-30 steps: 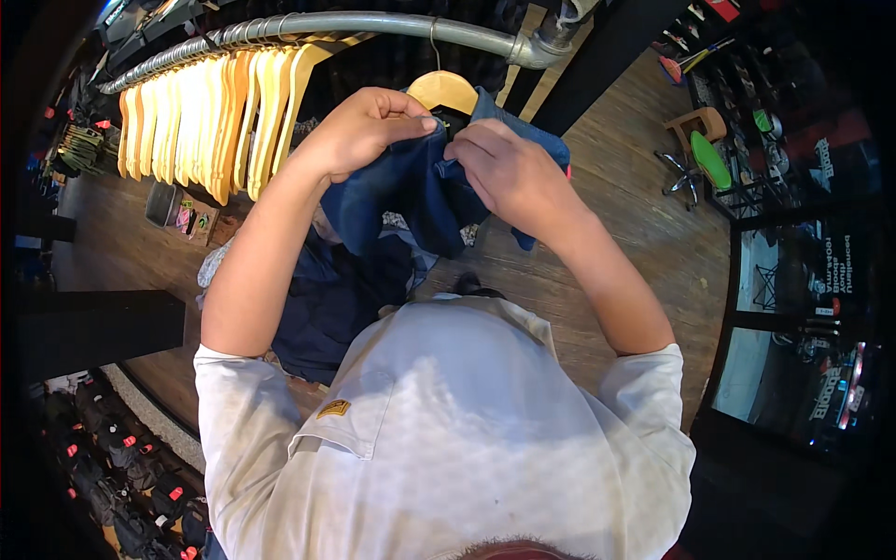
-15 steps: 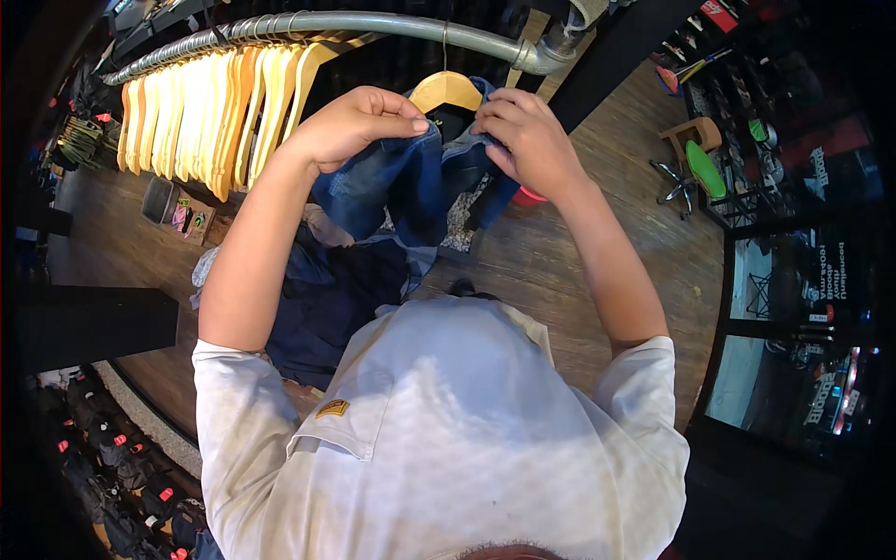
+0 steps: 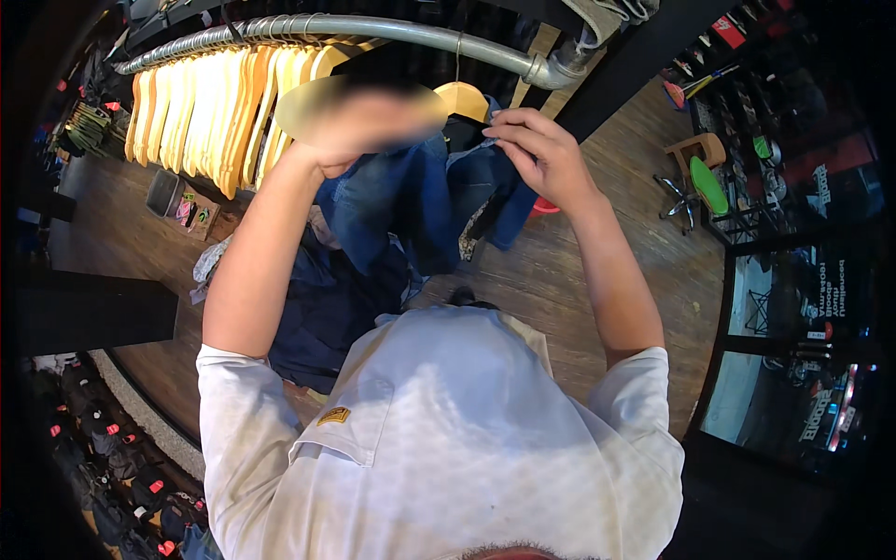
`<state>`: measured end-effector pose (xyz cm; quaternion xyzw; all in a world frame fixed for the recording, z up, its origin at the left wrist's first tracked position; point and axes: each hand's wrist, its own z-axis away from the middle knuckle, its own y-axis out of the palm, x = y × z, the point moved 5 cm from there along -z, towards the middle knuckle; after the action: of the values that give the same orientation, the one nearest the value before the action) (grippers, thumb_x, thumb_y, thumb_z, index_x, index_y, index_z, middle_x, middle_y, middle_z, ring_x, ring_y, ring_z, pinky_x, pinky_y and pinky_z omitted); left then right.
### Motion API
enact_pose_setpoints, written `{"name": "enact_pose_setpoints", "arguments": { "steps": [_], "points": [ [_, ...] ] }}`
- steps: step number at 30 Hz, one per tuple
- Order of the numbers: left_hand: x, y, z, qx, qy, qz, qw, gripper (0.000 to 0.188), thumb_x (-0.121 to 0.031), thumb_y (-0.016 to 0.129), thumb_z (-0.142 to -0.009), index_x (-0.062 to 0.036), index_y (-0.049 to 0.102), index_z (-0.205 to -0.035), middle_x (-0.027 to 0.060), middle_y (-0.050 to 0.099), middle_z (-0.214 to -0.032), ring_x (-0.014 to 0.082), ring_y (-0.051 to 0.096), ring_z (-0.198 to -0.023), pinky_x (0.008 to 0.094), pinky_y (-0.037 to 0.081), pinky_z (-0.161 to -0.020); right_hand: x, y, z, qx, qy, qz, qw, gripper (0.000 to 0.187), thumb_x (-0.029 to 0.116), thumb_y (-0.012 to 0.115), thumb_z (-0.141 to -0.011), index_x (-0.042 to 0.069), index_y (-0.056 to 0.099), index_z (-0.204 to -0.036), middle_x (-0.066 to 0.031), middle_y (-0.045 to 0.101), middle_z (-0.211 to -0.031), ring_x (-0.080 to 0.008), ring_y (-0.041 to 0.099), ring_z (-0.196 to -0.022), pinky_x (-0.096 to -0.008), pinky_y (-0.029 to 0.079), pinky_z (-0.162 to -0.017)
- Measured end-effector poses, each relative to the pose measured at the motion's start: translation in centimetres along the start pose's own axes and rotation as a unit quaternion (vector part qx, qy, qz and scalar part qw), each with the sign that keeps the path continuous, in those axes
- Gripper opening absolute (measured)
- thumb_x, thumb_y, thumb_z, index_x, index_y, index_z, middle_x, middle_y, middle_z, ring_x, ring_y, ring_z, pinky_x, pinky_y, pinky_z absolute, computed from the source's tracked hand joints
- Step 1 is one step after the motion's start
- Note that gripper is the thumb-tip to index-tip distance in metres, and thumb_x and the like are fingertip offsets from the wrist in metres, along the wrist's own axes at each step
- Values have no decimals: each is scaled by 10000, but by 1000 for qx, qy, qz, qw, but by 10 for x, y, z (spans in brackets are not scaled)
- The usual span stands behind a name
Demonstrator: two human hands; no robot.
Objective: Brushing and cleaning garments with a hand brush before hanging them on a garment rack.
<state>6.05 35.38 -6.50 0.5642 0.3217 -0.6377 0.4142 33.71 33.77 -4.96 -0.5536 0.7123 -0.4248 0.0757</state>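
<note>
A blue denim garment (image 3: 406, 205) hangs in front of me on a pale wooden hanger (image 3: 464, 100), whose hook goes over a metal rail (image 3: 373, 28). My right hand (image 3: 546, 159) pinches the garment's upper right edge between thumb and fingers, just beside the hanger. At the upper left of the garment is my left hand (image 3: 350, 126). A blur covers its fingers, so their grip does not show. The lower part of the denim hangs loose in folds, and I cannot tell its exact kind.
Several bare wooden hangers (image 3: 196, 121) crowd the rail on the left. Dark clothes (image 3: 317, 308) lie heaped below. A grey bin (image 3: 165, 193) stands on the wood floor (image 3: 635, 252). To the right are a black post (image 3: 616, 84) and a chair with something green (image 3: 709, 187).
My left hand has lifted slightly and is now blurred. My right hand has shifted a little right and down, its fingers straighter at the denim edge. The garment's lower folds have swung.
</note>
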Motion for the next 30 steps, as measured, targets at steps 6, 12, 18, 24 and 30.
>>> {"name": "enact_pose_setpoints", "arguments": {
  "steps": [6, 12, 18, 24, 30],
  "points": [
    [-14, 15, -5, -12, 12, -2, 1000, 245, -168, 842, -992, 2, 827, -1170, 51, 830, -1055, 99, 743, -958, 237, 562, -910, 51, 0, -34, -47, -137, 85, 986, 274, 9, 872, -828, 53, 822, -1094, -93, 785, -1115, -303, 770, -1110, -407, 640, -946],
    [-30, 21, -3, -33, 44, -42, 998, 220, -172, 841, -971, 3, 845, -1104, 59, 837, -1040, 104, 741, -977, 234, 543, -909, 60, 0, -36, -92, -110, 97, 985, 233, 74, 909, -840, 51, 823, -1055, -87, 795, -1076, -303, 789, -1057, -399, 653, -920],
    [-30, 21, -3, -46, 39, -82, 995, 175, -135, 824, -965, 1, 848, -1072, 64, 835, -1022, 110, 747, -945, 233, 558, -882, 63, -3, -38, -88, -80, 117, 986, 211, 84, 904, -863, 45, 824, -1053, -86, 807, -1052, -304, 797, -1036, -392, 655, -918],
    [-30, 19, -7, -8, 24, -160, 987, 114, -68, 791, -963, 8, 846, -1028, 63, 829, -1003, 104, 749, -946, 230, 563, -904, 67, 0, -42, -27, -74, 107, 991, 218, 114, 896, -877, 39, 825, -1069, -91, 809, -1058, -323, 794, -1049, -412, 649, -944],
    [-32, 26, 4, 2, 36, -204, 978, 117, -75, 801, -988, 12, 835, -1059, 33, 811, -983, 65, 714, -896, 216, 546, -866, 67, 7, -40, 11, -22, 83, 996, 218, 97, 843, -911, 32, 808, -1116, -123, 800, -1083, -377, 761, -1118, -441, 626, -1010]
  ]
}}
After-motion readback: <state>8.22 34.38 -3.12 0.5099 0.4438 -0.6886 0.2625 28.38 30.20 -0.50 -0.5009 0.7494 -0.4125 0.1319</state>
